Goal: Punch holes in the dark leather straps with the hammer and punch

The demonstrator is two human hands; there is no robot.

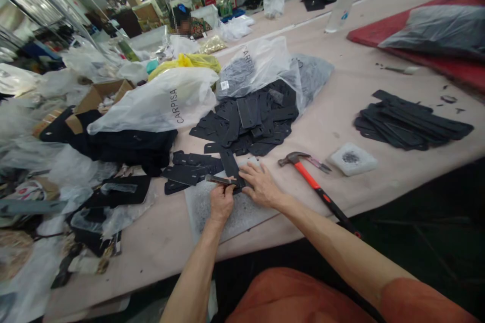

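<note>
My left hand point(222, 203) is closed around a short metal punch-like tool point(219, 179), which lies nearly level above a pitted white board point(204, 209). Under the tool's right end is a black strip point(229, 162), partly covered by my hands. My right hand point(261, 186) lies with outstretched fingers on the board, its fingertips at the strip's right edge. A pile of black cut pieces point(248, 116) spreads just beyond the board, and a smaller group of black pieces point(193, 169) is at its left. To the right rests a claw hammer point(314, 181) with a red and black handle.
Beside the hammer lie a slim pointed tool point(319, 164) and a white block point(352, 158). Stacked black strips point(409, 120) sit farther right. Plastic bags point(159, 96) and a clear bottle point(344, 2) stand beyond. Another person point(189, 22) is across the table.
</note>
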